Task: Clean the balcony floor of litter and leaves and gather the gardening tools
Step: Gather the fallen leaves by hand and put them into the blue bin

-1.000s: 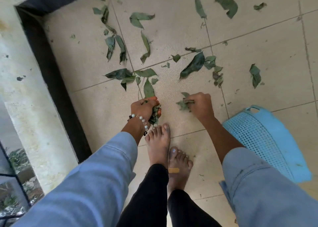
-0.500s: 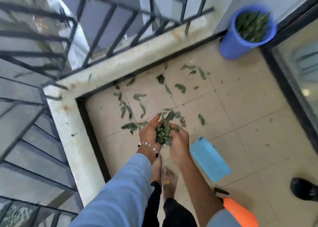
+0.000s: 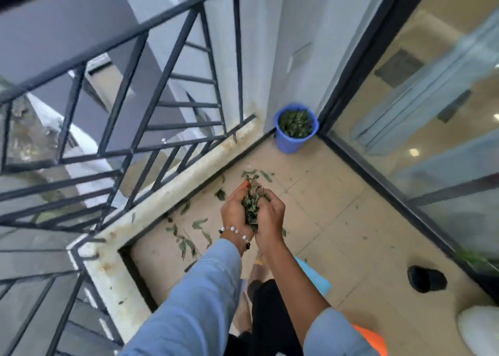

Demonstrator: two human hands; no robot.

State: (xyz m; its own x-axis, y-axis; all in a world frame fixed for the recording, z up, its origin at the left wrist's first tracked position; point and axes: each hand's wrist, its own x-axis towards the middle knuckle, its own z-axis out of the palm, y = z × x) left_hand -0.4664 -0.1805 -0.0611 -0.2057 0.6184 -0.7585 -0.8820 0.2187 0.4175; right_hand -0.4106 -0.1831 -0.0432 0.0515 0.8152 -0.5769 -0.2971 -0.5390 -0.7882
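My left hand point(image 3: 235, 212) and my right hand point(image 3: 270, 219) are cupped side by side, well above the floor, around a bunch of green leaves point(image 3: 252, 206). A beaded bracelet sits on my left wrist. A blue bucket point(image 3: 293, 139) full of leaves stands in the far corner, where the wall meets the glass door. More loose leaves point(image 3: 189, 243) lie on the beige tiles below and left of my hands, and a few point(image 3: 256, 174) lie further toward the bucket.
A black metal railing point(image 3: 162, 129) on a pale concrete kerb point(image 3: 172, 196) borders the left side. A glass door point(image 3: 432, 139) runs along the right. A blue basket lid point(image 3: 318, 277), a black pot point(image 3: 426, 278), an orange object point(image 3: 372, 339) and a white object point(image 3: 480, 328) lie near my feet.
My hands scooped leaves off the tiles, came together and rose from the floor. The view has lifted from my feet toward the bucket in the corner.
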